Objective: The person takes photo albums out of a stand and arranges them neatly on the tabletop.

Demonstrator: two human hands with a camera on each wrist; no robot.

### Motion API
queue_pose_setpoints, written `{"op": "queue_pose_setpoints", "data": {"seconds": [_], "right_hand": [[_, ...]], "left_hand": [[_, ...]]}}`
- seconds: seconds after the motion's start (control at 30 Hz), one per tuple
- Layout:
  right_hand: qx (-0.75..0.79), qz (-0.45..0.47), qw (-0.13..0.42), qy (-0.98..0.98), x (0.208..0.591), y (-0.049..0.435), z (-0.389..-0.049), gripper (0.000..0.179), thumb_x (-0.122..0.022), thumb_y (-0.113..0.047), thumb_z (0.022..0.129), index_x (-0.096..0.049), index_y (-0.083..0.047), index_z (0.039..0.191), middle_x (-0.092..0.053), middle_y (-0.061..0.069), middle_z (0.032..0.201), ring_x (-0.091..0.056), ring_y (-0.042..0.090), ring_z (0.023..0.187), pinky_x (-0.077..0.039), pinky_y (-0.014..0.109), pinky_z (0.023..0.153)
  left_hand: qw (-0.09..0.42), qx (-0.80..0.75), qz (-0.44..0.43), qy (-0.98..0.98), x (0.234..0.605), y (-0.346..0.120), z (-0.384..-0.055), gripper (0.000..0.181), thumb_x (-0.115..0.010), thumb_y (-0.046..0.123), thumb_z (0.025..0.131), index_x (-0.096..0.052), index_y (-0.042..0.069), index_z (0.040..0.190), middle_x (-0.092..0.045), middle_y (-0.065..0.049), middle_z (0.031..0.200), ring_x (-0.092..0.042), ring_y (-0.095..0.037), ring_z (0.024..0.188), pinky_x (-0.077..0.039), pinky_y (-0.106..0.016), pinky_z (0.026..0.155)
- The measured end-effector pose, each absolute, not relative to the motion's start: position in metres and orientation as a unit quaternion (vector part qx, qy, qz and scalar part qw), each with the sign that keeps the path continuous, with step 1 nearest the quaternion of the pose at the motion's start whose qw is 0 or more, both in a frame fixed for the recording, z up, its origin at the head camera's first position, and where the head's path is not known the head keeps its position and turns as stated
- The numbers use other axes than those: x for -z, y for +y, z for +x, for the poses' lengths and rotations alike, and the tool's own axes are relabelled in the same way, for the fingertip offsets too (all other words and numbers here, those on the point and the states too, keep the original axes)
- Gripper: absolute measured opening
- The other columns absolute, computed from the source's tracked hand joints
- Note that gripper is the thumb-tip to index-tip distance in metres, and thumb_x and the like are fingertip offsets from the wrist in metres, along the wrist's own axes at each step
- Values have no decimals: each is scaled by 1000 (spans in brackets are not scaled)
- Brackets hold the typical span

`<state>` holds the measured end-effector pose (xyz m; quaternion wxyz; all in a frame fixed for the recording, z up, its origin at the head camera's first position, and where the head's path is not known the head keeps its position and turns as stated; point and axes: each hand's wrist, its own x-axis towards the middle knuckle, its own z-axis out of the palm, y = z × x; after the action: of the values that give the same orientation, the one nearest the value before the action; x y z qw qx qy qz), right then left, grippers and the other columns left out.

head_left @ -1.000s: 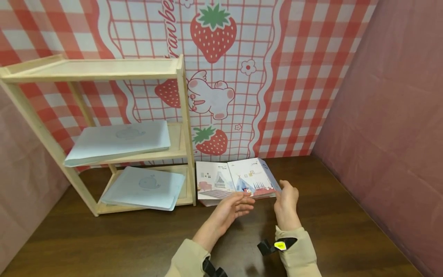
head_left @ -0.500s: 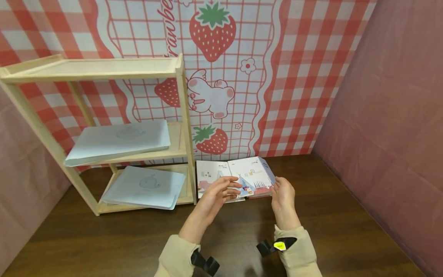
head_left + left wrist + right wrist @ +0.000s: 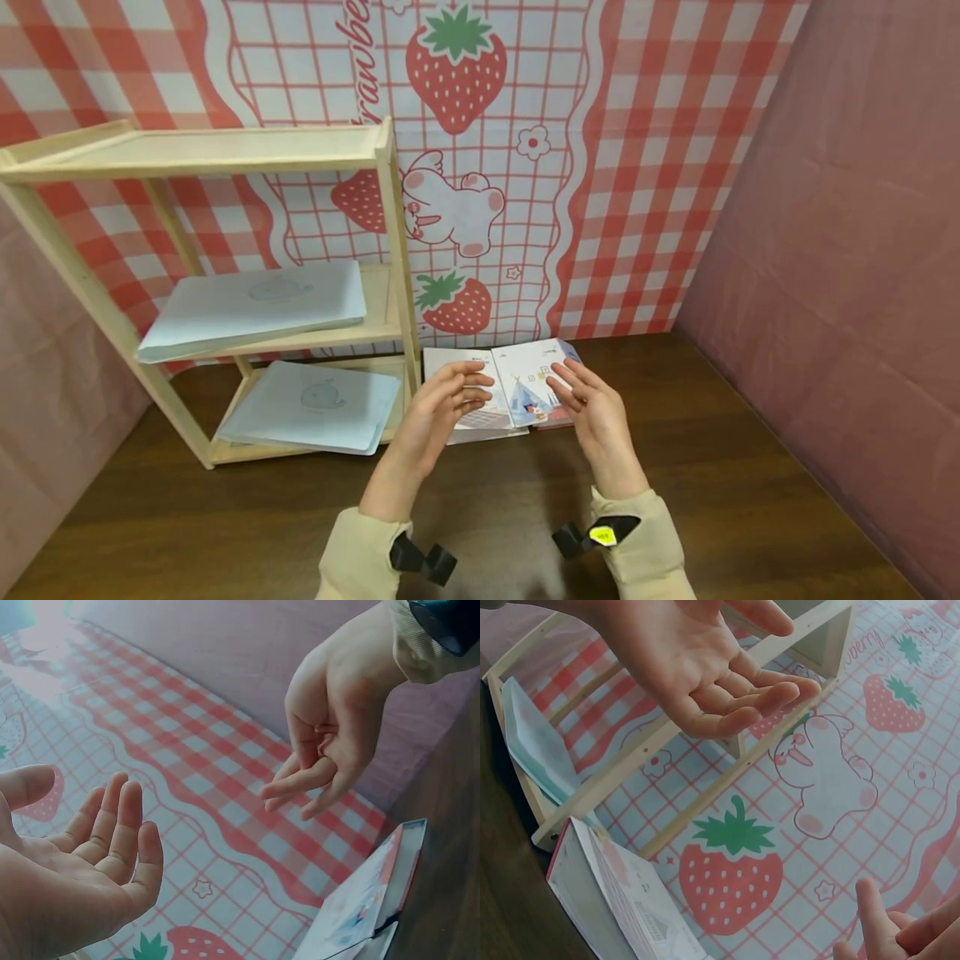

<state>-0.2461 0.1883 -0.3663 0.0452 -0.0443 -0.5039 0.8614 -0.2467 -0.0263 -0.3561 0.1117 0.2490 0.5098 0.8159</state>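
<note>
An open picture book with a blue tent drawn on its right page lies on the table against the back wall. In front of its left page my left hand is raised, fingers extended and loosely bent, with nothing in it. My right hand is lifted over the book's right edge, fingers spread and also holding nothing. Both palms face inward, apart from each other. In the left wrist view the book sits below the two hands. The right wrist view shows its thick page edge beside the shelf. The hands hide parts of both pages.
A pale wooden shelf rack stands left of the book. Its middle tier bears a light blue whale-printed folder, and its bottom tier a similar folder. A strawberry-print cloth covers the back wall; pink cloth hangs at the right.
My left hand has risen and moved left, off the book's front edge. My right hand has let go of the book's right side and lifted slightly, its fingers spreading.
</note>
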Motion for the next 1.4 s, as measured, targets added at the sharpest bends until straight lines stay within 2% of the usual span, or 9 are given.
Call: {"op": "queue_pose_setpoints", "data": {"seconds": [0.17, 0.53, 0.77, 1.13, 1.4], "right_hand": [[-867, -42, 46, -494, 364, 183, -243, 41, -22, 6, 88, -31, 3, 128, -33, 21, 130, -49, 26, 105, -34, 33, 93], [-857, -20, 22, -515, 362, 162, -238, 36, -21, -3, 92, -34, 2, 125, -37, 21, 128, -42, 29, 111, -30, 37, 95], [-858, -2, 4, -514, 364, 152, -235, 41, -23, 5, 87, -32, 4, 127, -36, 21, 128, -41, 27, 112, -28, 36, 97], [-873, 72, -27, -481, 356, 141, -230, 36, -29, -7, 92, -30, 3, 127, -32, 23, 130, -37, 29, 116, -27, 35, 97], [-857, 84, -31, -508, 349, 128, -221, 34, -32, -8, 92, -35, 1, 124, -39, 22, 126, -42, 28, 113, -29, 36, 96]], "left_hand": [[100, -816, 263, 505, 354, -32, -245, 29, -32, 15, 91, -44, 1, 113, -53, -9, 102, -50, -24, 94, -34, -42, 89], [64, -846, 261, 461, 347, -62, -249, 30, -28, 15, 93, -43, 1, 115, -53, -7, 101, -49, -23, 94, -35, -37, 87], [57, -868, 252, 424, 346, -76, -250, 29, -28, 15, 93, -45, 2, 114, -53, -6, 101, -50, -20, 94, -33, -37, 91], [24, -895, 211, 392, 342, -81, -249, 23, -30, 14, 93, -48, 5, 105, -55, -5, 94, -51, -17, 86, -37, -31, 85], [-25, -923, 167, 345, 337, -100, -250, 22, -33, 14, 92, -52, 6, 97, -56, -4, 86, -51, -18, 80, -36, -29, 79]]}}
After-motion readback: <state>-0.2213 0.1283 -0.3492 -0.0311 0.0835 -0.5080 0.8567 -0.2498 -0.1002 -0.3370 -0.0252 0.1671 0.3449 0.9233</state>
